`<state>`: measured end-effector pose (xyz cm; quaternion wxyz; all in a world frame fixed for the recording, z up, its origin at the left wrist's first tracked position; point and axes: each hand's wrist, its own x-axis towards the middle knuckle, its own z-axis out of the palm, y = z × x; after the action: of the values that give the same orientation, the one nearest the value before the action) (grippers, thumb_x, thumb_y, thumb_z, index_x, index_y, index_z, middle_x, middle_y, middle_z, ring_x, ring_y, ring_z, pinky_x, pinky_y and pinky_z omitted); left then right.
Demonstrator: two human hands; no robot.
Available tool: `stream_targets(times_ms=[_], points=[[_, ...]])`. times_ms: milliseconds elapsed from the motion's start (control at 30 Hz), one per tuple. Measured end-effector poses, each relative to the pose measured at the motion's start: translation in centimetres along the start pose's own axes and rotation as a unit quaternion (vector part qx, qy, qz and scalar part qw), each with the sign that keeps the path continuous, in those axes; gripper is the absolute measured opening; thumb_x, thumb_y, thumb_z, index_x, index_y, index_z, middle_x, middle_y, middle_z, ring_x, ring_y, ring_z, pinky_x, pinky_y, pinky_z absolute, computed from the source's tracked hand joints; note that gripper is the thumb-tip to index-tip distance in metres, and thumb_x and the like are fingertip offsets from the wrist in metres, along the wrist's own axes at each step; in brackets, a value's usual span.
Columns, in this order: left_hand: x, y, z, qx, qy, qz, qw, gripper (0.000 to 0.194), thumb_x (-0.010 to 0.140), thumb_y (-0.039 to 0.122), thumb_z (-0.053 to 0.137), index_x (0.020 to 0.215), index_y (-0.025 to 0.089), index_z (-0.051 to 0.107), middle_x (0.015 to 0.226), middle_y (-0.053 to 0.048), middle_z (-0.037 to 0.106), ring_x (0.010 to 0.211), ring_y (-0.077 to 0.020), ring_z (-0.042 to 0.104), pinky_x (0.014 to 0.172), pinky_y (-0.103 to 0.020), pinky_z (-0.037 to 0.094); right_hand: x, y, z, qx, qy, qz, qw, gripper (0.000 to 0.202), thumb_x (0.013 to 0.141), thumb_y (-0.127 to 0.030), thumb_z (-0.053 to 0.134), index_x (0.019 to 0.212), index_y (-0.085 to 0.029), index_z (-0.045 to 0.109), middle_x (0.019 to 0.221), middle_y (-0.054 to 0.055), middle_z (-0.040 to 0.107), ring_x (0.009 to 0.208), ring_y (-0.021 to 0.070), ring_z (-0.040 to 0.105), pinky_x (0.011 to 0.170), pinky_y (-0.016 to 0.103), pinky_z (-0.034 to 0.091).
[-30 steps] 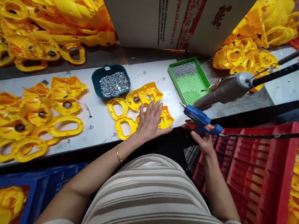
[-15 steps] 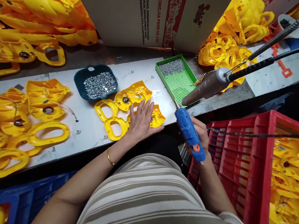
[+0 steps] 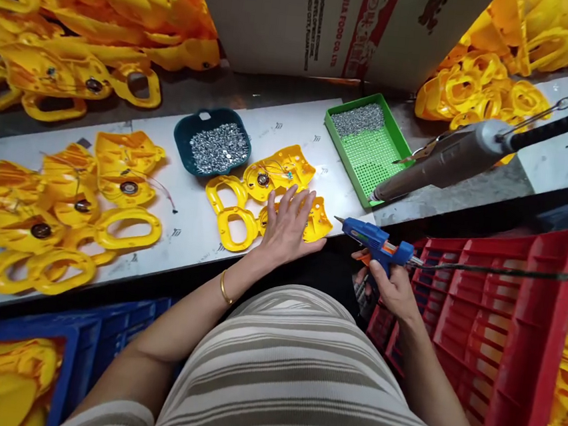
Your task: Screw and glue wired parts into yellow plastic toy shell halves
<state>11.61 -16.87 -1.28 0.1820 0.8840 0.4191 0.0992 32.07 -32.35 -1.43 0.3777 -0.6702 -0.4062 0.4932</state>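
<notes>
My left hand [image 3: 287, 230] lies with fingers spread over a yellow plastic shell half with a looped handle [image 3: 236, 230], covering its middle. Just behind it is a second yellow shell half [image 3: 280, 172], with a round metal part and thin wires inside. In my right hand [image 3: 395, 287] is a blue hot glue gun [image 3: 376, 242], gripped by its handle at the table's front edge. Its nozzle points left toward the shell under my left hand, a short gap away. My right fingers are partly hidden by the gun.
A dark green tray [image 3: 183, 140] and a bright green basket [image 3: 357, 160] hold small metal screws. A hanging electric screwdriver [image 3: 440, 158] slants over the basket. More yellow shells [image 3: 130, 188] lie at left. A red crate [image 3: 548, 332] stands at right, a blue crate [image 3: 69, 360] at lower left.
The glue gun has turned from pointing up and away to lying nearly level, nozzle leftward. My left hand stays on the shell. The whole view has shifted, so the bench appears farther right.
</notes>
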Motion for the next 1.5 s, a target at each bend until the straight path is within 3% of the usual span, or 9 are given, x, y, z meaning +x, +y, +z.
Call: stream_targets(times_ms=[133, 600, 900, 1133, 1500], points=[[0.0, 0.1, 0.5, 0.005, 0.015, 0.002, 1.000, 0.085, 0.076, 0.049, 0.065, 0.147, 0.014, 0.034, 0.149, -0.018, 0.042, 0.144, -0.0372, 0.026, 0.118, -0.059, 0.001, 0.4, -0.2, -0.1, 0.031, -0.021, 0.012, 0.999, 0.044, 0.093, -0.055, 0.048, 0.111, -0.017, 0.061, 0.081, 0.007, 0.068, 0.056, 0.0151, 0.060, 0.043, 0.025, 0.047], [0.2, 0.6, 0.3, 0.016, 0.000, -0.010, 1.000, 0.083, 0.077, 0.049, 0.063, 0.148, 0.015, 0.033, 0.149, -0.017, 0.042, 0.145, -0.0364, 0.025, 0.119, -0.058, -0.003, 0.8, -1.3, -0.2, -0.005, -0.031, 0.057, 0.998, 0.053, 0.091, -0.063, 0.045, 0.106, -0.014, 0.060, 0.062, 0.002, 0.065, 0.040, 0.0112, 0.048, 0.038, 0.024, 0.039], [0.4, 0.9, 0.1, 0.018, -0.008, -0.014, 1.000, 0.082, 0.077, 0.047, 0.063, 0.147, 0.014, 0.035, 0.148, -0.017, 0.043, 0.144, -0.0361, 0.027, 0.119, -0.058, -0.003, 0.9, -1.4, -0.3, -0.045, -0.039, 0.034, 0.998, 0.047, 0.095, -0.056, 0.042, 0.105, -0.015, 0.063, 0.061, 0.000, 0.063, 0.040, 0.0099, 0.044, 0.040, 0.024, 0.035], [0.3, 1.1, 0.0, 0.022, -0.007, -0.012, 1.000, 0.081, 0.078, 0.046, 0.063, 0.148, 0.015, 0.035, 0.148, -0.017, 0.043, 0.145, -0.0359, 0.027, 0.119, -0.058, -0.005, 0.9, -1.6, -0.6, -0.125, -0.019, -0.001, 0.992, 0.043, 0.096, -0.055, 0.041, 0.094, -0.019, 0.066, 0.064, 0.002, 0.065, 0.057, 0.0153, 0.058, 0.058, 0.028, 0.045], [0.3, 1.0, 0.1, 0.019, -0.010, -0.011, 1.000, 0.082, 0.078, 0.046, 0.063, 0.148, 0.015, 0.033, 0.149, -0.017, 0.043, 0.144, -0.0368, 0.027, 0.119, -0.059, -0.004, 0.9, -2.5, -0.6, -0.166, 0.000, 0.018, 0.986, 0.046, 0.093, -0.056, 0.042, 0.085, -0.017, 0.064, 0.058, 0.001, 0.060, 0.051, 0.0141, 0.055, 0.051, 0.025, 0.042]])
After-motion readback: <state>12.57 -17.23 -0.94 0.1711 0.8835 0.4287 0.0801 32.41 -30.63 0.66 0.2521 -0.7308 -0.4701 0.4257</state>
